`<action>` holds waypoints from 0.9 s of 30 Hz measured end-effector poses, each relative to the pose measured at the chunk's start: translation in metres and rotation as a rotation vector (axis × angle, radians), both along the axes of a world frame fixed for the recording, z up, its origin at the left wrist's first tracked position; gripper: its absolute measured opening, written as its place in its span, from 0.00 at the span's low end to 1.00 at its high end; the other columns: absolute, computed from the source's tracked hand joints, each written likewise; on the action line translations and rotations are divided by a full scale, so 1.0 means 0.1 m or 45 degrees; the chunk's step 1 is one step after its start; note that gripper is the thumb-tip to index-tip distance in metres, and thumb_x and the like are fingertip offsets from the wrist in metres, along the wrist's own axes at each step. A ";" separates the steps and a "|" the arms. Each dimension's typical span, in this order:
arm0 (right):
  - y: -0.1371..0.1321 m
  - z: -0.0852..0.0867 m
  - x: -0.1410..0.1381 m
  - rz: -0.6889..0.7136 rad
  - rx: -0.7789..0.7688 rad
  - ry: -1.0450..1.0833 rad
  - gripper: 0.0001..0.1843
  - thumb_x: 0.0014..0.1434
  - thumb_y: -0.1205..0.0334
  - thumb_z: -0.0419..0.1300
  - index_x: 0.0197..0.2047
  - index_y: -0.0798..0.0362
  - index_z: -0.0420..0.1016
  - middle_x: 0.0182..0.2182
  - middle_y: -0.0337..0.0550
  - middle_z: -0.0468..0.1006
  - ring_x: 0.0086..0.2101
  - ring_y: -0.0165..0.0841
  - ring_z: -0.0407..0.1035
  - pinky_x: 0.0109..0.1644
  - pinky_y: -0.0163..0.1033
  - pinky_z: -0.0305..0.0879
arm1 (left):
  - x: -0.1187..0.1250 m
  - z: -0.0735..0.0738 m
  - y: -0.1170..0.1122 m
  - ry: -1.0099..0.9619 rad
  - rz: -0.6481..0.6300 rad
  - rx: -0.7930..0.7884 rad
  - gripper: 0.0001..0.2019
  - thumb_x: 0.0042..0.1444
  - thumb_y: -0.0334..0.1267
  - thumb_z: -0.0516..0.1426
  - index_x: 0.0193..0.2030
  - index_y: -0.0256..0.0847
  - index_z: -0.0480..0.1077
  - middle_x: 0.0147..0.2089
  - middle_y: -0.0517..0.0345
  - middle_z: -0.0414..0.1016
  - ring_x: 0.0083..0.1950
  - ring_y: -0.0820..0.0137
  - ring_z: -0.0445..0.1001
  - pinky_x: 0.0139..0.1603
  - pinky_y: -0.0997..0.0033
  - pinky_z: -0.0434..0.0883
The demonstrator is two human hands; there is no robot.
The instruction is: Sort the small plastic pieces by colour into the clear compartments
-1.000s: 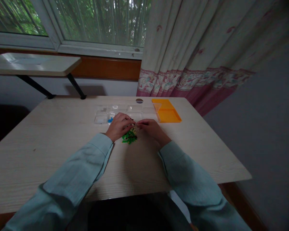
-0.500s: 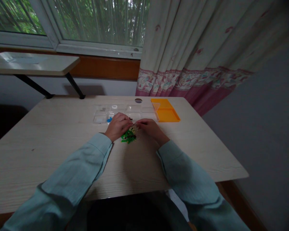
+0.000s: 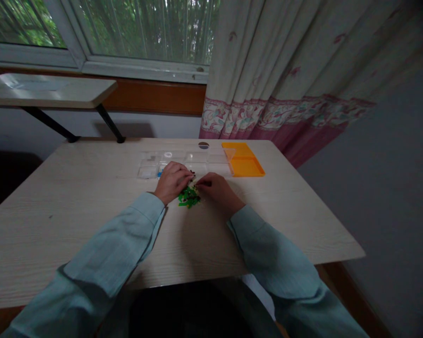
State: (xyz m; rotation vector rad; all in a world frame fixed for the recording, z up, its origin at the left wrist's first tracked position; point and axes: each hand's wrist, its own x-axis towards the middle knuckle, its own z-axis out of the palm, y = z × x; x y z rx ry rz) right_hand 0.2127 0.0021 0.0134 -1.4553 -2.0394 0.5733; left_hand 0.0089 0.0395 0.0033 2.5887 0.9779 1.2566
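A small heap of green pieces [image 3: 188, 196] lies on the light wooden table [image 3: 91, 206], with a few pale and dark bits mixed in. My left hand [image 3: 172, 181] rests at the heap's left edge, fingers curled and pinched over its top. My right hand [image 3: 215, 188] sits at the heap's right edge, fingers also bent and pinched toward the pieces. What either hand pinches is too small to make out. Just behind the hands lies a clear compartment box [image 3: 183, 163] holding a blue piece [image 3: 159, 174] and a white ring.
An orange lid [image 3: 243, 161] lies open at the right end of the clear box. A dark round spot [image 3: 203, 145] marks the table's far edge. A second table [image 3: 49, 92] stands by the window at the back left; a flowered curtain [image 3: 289, 80] hangs at the right.
The pale bits seen on top of the heap earlier no longer show between my fingertips. Both hands have drawn slightly closer over the pile; the view shifted a little.
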 end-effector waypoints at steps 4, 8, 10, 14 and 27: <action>0.01 -0.02 0.02 -0.008 0.035 -0.001 0.08 0.56 0.68 0.61 0.39 0.56 0.81 0.36 0.47 0.79 0.38 0.33 0.70 0.46 0.37 0.63 | -0.01 0.00 0.01 -0.038 0.051 -0.031 0.11 0.62 0.45 0.55 0.40 0.42 0.75 0.39 0.55 0.73 0.45 0.66 0.67 0.50 0.60 0.64; 0.01 -0.04 0.02 -0.033 0.057 0.028 0.10 0.56 0.70 0.60 0.40 0.55 0.80 0.36 0.46 0.78 0.38 0.31 0.69 0.45 0.37 0.63 | -0.01 0.02 0.01 -0.046 0.064 -0.060 0.12 0.63 0.46 0.54 0.39 0.42 0.75 0.38 0.55 0.73 0.45 0.66 0.67 0.49 0.61 0.65; -0.01 -0.03 0.00 -0.028 0.057 0.023 0.10 0.57 0.69 0.59 0.40 0.55 0.80 0.36 0.45 0.77 0.36 0.31 0.69 0.43 0.36 0.63 | -0.01 0.02 0.01 -0.050 0.071 -0.069 0.12 0.63 0.46 0.54 0.39 0.42 0.75 0.38 0.55 0.73 0.45 0.66 0.67 0.49 0.61 0.65; -0.04 0.00 -0.06 -0.011 0.069 -0.006 0.09 0.58 0.67 0.59 0.40 0.55 0.80 0.34 0.44 0.74 0.34 0.29 0.66 0.39 0.34 0.61 | 0.00 0.02 0.02 -0.064 0.074 -0.071 0.12 0.63 0.46 0.54 0.39 0.42 0.75 0.38 0.55 0.73 0.44 0.66 0.68 0.49 0.60 0.65; -0.06 0.01 -0.09 -0.019 0.114 -0.101 0.09 0.58 0.71 0.57 0.39 0.56 0.80 0.32 0.44 0.73 0.35 0.31 0.65 0.42 0.35 0.60 | 0.00 0.00 0.02 -0.080 0.063 -0.079 0.12 0.62 0.46 0.55 0.38 0.42 0.75 0.38 0.56 0.73 0.44 0.66 0.68 0.49 0.61 0.65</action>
